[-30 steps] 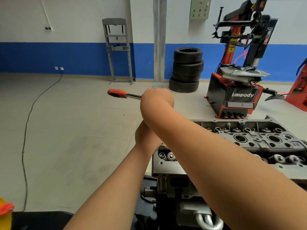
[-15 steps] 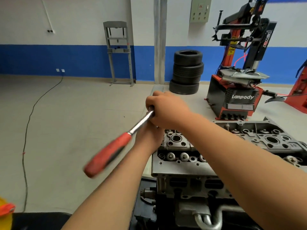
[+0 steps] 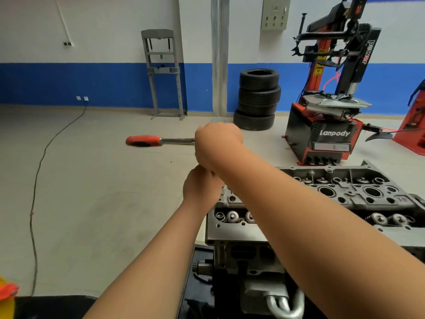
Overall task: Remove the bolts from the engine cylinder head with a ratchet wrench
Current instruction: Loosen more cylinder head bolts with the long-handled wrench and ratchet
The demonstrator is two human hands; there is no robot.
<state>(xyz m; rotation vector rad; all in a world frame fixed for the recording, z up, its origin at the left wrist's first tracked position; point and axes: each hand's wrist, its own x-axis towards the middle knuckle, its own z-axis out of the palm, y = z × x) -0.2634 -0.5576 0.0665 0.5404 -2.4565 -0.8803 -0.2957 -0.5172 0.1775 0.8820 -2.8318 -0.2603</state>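
Observation:
The grey metal engine cylinder head (image 3: 377,194) lies at lower right, with open bores and valve springs showing. My right hand (image 3: 218,143) grips the steel shaft of the ratchet wrench (image 3: 161,141) near its head, above the left end of the cylinder head. The wrench's red handle points left and lies level. Just below, my left hand (image 3: 202,187) is curled round the wrench's upright part under the head. The socket and the bolt are hidden behind my hands. My right forearm crosses over the cylinder head.
A black engine stand with hoses (image 3: 282,302) sits under the cylinder head. Behind are stacked tyres (image 3: 257,100), a red tyre changer (image 3: 326,134) and a grey press frame (image 3: 164,74). A black cable (image 3: 34,192) runs along the floor at left. A yellow-orange object (image 3: 7,293) is at bottom left.
The wrench handle swung down and toward me half a second ago, then back up to point left, level. Both hands stayed over the left end of the cylinder head.

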